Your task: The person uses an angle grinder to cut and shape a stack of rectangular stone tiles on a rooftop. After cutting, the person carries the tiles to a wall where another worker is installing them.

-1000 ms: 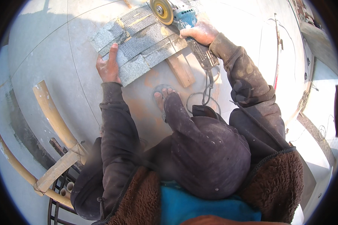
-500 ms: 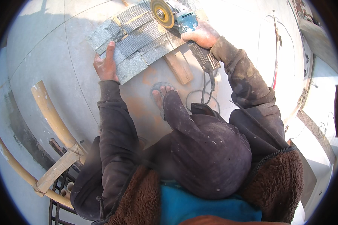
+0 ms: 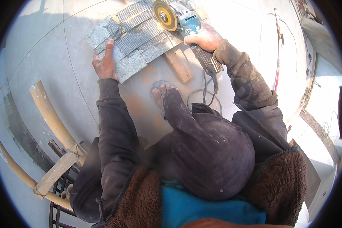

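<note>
The left hand [image 3: 104,62] lies flat, fingers spread, on the near edge of a grey mesh-backed stone tile [image 3: 135,41]. The right hand [image 3: 204,38] grips an angle grinder [image 3: 182,21], its yellow disc [image 3: 165,15] over the tile's far side. A wooden block [image 3: 178,64] lies between the hands under the tile.

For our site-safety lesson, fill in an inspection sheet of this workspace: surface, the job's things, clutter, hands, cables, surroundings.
Surface: pale concrete floor, scored lines, rusty stains.
Job's things: grey mesh-backed stone slab lying on a wooden block; angle grinder with yellow disc at the slab's far edge.
Clutter: nothing seen.
Hands: left hand flat on the slab's near edge; right hand gripping the grinder; a bare foot near the block.
Cables: grinder cord looped beside the foot.
Surroundings: bamboo poles tied together, lower left; thin rod on the right.
</note>
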`<state>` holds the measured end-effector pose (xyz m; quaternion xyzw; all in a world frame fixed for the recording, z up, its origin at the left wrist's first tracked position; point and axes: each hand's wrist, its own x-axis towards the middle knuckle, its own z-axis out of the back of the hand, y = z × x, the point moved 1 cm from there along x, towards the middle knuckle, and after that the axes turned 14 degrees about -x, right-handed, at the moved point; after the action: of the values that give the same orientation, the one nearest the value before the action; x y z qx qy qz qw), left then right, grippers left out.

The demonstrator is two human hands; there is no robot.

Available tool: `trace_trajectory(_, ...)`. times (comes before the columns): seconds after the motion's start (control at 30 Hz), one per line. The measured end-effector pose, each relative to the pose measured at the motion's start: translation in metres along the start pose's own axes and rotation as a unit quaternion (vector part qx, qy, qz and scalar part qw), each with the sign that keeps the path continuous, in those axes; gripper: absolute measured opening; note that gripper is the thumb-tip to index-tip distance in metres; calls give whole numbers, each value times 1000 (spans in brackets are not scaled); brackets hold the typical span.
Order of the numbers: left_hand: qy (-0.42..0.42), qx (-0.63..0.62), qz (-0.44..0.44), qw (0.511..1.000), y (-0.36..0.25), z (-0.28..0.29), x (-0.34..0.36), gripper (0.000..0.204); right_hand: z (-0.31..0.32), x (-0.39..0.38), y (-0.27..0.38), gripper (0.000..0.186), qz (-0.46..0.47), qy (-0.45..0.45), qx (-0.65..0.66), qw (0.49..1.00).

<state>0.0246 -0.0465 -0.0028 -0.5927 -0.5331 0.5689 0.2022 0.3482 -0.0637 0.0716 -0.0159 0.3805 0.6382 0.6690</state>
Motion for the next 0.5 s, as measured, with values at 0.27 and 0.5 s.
trace_trajectory(0.27, -12, -5, 3, 1000, -4, -5, -4, 64, -4, -8, -2, 49, 11, -7, -11, 1000)
trace_trajectory(0.5, -27, -5, 7, 1000, -1, -3, -2, 62, -9, -17, -7, 49, 21, -20, -1, 1000)
